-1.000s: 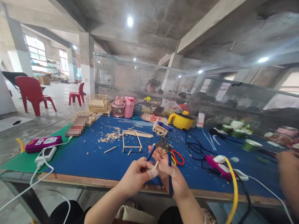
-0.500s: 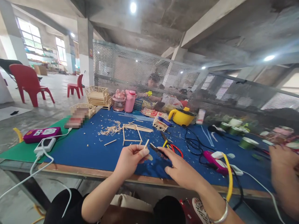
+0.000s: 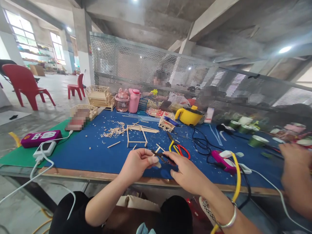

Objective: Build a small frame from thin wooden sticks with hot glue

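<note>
My left hand [image 3: 140, 161] is closed with thumb and fingers pinched on a thin wooden stick [image 3: 134, 147], mostly hidden by the fingers. My right hand [image 3: 186, 170] is wrapped round dark-jawed pliers [image 3: 161, 156], whose jaws meet the left fingertips. Pale short stick pieces [image 3: 159, 149] show just beyond the jaws; whether they lie on the table or are gripped I cannot tell. Behind my left hand stands a small square frame of sticks [image 3: 137, 142] on the blue table mat [image 3: 80, 156]. A pale cover wraps my left thumb.
Wood scraps [image 3: 114, 130] and longer sticks [image 3: 148, 129] lie behind the frame. Red-and-yellow-handled pliers [image 3: 181, 150], a blue glue gun [image 3: 170, 121], a yellow pot [image 3: 191, 116], cables and a purple power strip [image 3: 223, 162] sit to the right. Another person's hand [image 3: 296, 159] is at far right.
The stick that stood up from my left fingers is no longer upright there. The pliers have moved left, up to the left fingertips. The view has shifted slightly.
</note>
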Tool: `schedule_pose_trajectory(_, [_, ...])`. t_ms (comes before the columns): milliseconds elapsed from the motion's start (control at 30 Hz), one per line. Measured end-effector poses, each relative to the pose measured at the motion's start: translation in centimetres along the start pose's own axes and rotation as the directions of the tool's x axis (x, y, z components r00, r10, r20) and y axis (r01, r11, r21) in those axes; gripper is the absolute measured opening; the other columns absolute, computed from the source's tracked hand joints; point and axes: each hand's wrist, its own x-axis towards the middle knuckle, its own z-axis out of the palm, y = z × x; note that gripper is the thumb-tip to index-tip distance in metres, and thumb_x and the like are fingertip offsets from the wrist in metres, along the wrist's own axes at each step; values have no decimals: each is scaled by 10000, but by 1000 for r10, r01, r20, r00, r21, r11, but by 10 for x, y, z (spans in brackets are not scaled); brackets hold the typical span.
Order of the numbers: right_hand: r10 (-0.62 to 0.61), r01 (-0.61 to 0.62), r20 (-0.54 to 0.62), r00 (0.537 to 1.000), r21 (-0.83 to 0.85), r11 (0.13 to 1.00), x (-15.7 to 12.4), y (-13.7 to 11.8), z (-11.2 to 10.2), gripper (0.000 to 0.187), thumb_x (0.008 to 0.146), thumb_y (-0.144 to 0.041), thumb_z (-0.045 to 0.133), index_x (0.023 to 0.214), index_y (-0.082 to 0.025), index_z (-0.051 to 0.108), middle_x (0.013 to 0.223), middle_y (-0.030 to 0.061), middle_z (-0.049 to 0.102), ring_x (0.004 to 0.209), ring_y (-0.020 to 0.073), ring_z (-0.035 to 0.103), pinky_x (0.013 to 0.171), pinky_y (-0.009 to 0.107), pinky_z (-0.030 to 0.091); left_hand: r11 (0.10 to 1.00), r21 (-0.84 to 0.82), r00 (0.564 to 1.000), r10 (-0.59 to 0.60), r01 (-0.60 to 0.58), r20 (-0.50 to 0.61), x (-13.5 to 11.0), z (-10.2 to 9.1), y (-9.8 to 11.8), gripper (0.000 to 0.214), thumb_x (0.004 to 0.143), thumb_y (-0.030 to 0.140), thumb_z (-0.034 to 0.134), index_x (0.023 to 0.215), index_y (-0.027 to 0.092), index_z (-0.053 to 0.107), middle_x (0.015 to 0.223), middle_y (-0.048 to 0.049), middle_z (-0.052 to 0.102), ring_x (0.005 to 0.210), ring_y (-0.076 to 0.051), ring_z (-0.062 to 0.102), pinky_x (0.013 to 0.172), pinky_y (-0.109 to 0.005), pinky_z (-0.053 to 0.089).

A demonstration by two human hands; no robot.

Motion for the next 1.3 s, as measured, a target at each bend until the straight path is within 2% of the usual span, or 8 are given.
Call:
schedule_pose_trajectory(133, [-6, 6, -13, 1000, -3, 1000, 1, 1, 2, 639, 656, -85, 449, 1288, -170, 497, 1315, 93, 543, 1173, 225, 523, 1002, 371, 402, 991, 127, 997, 46, -53, 58, -2, -3, -9, 508, 751, 423, 645, 1155, 145, 512, 652, 0, 642, 541, -103, 536, 518, -208, 422])
schedule_pose_trajectory(300, [-14, 14, -15, 1000, -17, 1000, 4, 3, 5, 624, 657, -86, 452, 1275, -163, 501, 1310, 107, 547, 1182, 240, 517, 987, 377, 406, 926, 311, 974, 182, -215, 132, -3, 1, -20, 397, 870, 495, 437, 667, 159, 492, 594, 25, 516, 543, -83, 442, 530, -198, 363])
schedule_pose_trajectory(567, [-69, 69, 8, 998, -30, 997, 9, 8, 15, 490, 657, -78, 459, 1123, -204, 549, 1099, 70, 642, 972, 215, 600, 820, 327, 457, 873, 468, 990, 142, -138, 26, 2, 8, -30, 464, 882, 551, 336, 629, 181, 456, 522, 37, 460, 497, -102, 412, 513, -224, 322])
schedule_pose_trajectory(700, [-71, 66, -79, 994, -67, 996, 9, 8, 33, 461, 669, -44, 449, 1105, -167, 529, 1059, 88, 633, 969, 202, 587, 836, 303, 445, 816, 559, 987, 162, -145, 20, 3, 7, -24, 443, 877, 512, 361, 596, 184, 456, 531, 24, 490, 514, -112, 427, 528, -234, 311])
schedule_pose_trajectory(867, [-37, -75, -264, 964, -404, 912, 12, 7, 36, 437, 654, -55, 497, 1088, -91, 534, 994, 170, 626, 952, 285, 578, 821, 379, 420, 816, 570, 991, 130, -93, -25, 6, 8, -20, 480, 879, 518, 334, 564, 186, 480, 492, 17, 491, 497, -125, 446, 534, -243, 312])
schedule_pose_trajectory(967, [46, -170, -293, 955, -412, 895, 22, 17, 22, 368, 699, -110, 506, 1065, -119, 541, 984, 159, 644, 924, 282, 601, 768, 356, 427, 842, 529, 991, 132, -104, -16, 6, 9, -22, 494, 877, 551, 315, 576, 191, 468, 482, 28, 458, 482, -121, 429, 529, -238, 312])
schedule_pose_trajectory(1133, [328, -360, -149, 933, -341, 869, 61, 48, 5, 339, 774, -304, 539, 1079, -160, 572, 1032, 156, 662, 926, 271, 638, 712, 334, 446, 908, 397, 988, 153, -133, -19, 4, 11, -30, 476, 882, 569, 287, 596, 199, 383, 517, 42, 379, 488, -106, 378, 513, -228, 299])
schedule_pose_trajectory(1300, [457, -489, -176, 872, -363, 793, 108, 63, 7, 669, 732, -638, 522, 1125, -101, 588, 1167, 240, 592, 1083, 362, 562, 850, 462, 412, 963, 235, 991, 133, -131, 7, 0, 10, -28, 392, 890, 474, 316, 604, 207, 291, 521, 60, 276, 478, -89, 270, 472, -222, 243])
